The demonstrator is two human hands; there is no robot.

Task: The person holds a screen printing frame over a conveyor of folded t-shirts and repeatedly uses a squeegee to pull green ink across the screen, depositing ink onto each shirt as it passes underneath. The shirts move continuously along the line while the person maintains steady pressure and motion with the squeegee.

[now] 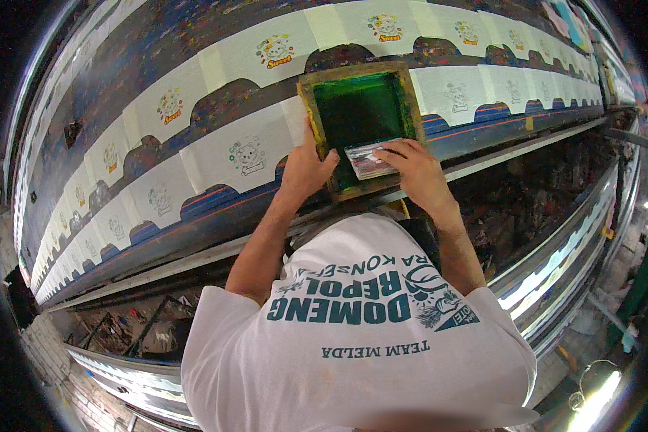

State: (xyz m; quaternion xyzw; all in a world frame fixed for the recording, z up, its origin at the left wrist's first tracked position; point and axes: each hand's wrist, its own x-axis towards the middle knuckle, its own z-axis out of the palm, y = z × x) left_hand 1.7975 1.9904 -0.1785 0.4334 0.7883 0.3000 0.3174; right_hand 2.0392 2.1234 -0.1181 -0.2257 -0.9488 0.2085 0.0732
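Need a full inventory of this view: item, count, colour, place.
Square wooden-framed screen: one, brown rim, green mesh, centre.
Flat glossy slab: one, silver and maroon, near end inside the frame.
Flat cartoon-printed pieces: many, white, two rows along the table.
Long paint-flecked table: one, dark, under those rows.
Long metal rail: one, grey, table's near side.
Bright elongated lamp: one, white, lower right.
Printed T-shirt: one, white, lower centre.
Left hand: one, bare, frame's left side.
Right hand: one, bare, on the slab.

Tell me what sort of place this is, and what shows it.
Probably a screen-printing workshop: a wooden frame around a green screen, over a long table with rows of white pieces bearing repeated cartoon prints.
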